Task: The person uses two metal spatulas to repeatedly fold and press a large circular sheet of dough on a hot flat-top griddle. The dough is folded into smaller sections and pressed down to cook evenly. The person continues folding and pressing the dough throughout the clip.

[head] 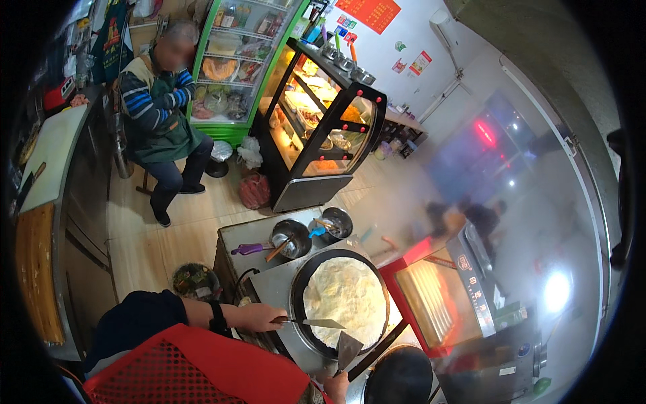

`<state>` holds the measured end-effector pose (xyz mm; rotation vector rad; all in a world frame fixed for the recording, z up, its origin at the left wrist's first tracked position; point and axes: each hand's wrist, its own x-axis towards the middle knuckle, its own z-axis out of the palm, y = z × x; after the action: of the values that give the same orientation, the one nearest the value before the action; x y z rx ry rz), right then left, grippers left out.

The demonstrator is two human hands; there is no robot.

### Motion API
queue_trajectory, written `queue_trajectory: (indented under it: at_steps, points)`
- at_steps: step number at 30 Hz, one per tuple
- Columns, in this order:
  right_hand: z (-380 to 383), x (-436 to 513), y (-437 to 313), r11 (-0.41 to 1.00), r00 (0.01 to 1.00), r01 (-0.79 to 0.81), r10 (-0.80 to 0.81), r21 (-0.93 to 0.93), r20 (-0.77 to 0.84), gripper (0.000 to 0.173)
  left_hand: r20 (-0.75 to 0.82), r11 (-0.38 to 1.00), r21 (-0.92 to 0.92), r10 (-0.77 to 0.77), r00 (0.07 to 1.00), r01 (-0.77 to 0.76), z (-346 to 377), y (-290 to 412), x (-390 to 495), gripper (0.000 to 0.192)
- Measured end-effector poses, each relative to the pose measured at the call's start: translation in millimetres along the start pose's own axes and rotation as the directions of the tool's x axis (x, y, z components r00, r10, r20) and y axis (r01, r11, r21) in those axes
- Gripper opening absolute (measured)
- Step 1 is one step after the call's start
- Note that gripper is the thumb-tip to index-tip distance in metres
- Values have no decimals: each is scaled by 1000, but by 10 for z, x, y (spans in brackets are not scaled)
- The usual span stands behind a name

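A large pale flatbread point(348, 298) covers most of a round black griddle point(299, 318) in front of me. My left hand point(263, 317) grips the dark handle of a narrow-bladed metal spatula point(325, 323), its blade over the flatbread's near edge. At the bottom of the view my right hand point(337, 386) holds a wide metal scraper point(349, 347), which reaches the near rim of the griddle. The two blade tips come close together. Whether either blade is under the flatbread I cannot tell.
Two metal pots point(291, 237) point(337, 224) with utensils stand behind the griddle. A round black pan or lid point(398, 376) is at near right, beside a red-framed glass warmer point(429, 298). A person point(161, 111) sits by the green fridge point(227, 130). Steam blurs the right side.
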<state>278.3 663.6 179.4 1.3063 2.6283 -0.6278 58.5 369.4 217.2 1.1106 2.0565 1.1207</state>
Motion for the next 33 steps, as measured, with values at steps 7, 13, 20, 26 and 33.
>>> queue_trajectory:
  at_steps: [7, 13, 20, 26, 33]
  points:
    - [37, 6, 83, 894, 984, 156, -178, 420, 15, 52, -70, 999, -36, -10, 997, 8, -196, -6, 18, 28]
    - [-46, -70, -126, 998, 998, 54, -52, 36, -46, 53, -533, 980, -195, -72, 843, -39, -560, -31, 217, 21]
    - [17, -48, -55, 990, 986, 134, -129, 40, -105, 34, -379, 995, -51, -94, 921, 80, -531, -58, 69, 20]
    - [-4, -38, -63, 997, 998, 42, -39, 61, -52, 45, -224, 982, -175, -114, 968, 75, -284, -61, 148, 24]
    - [94, -7, 157, 988, 984, 130, -118, 87, -131, 31, -233, 992, -76, -113, 966, 98, -318, -179, 280, 28]
